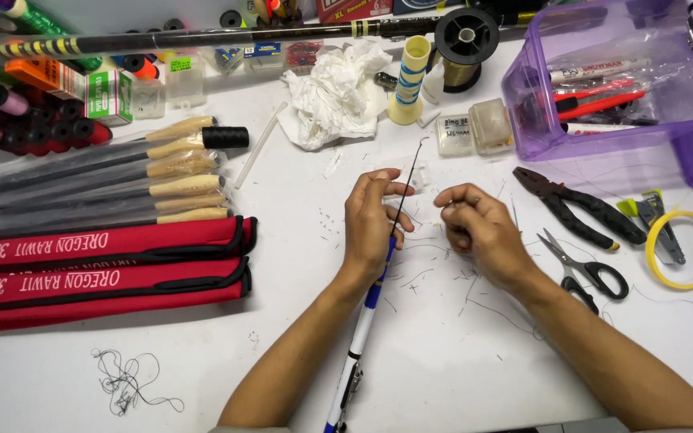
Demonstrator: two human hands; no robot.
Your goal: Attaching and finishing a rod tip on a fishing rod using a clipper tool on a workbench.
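A thin fishing rod (360,333) with a blue and white shaft runs from the bottom edge up under my left hand (370,220); its dark tip (415,164) ends in a small guide. My left hand grips the rod near the thin black section, thumb and forefinger pinched. My right hand (475,224) is beside it, fingers curled together around something small that I cannot make out, possibly thin line. Short thread clippings (427,277) lie on the white table under both hands.
Black pliers (575,207), scissors (587,269), a yellow tape ring (681,248) and a purple bin (603,80) lie right. Red rod bags (106,265) and bagged rod handles (122,180) fill the left. Crumpled tissue (330,92), a line spool (465,40), tangled thread (126,381).
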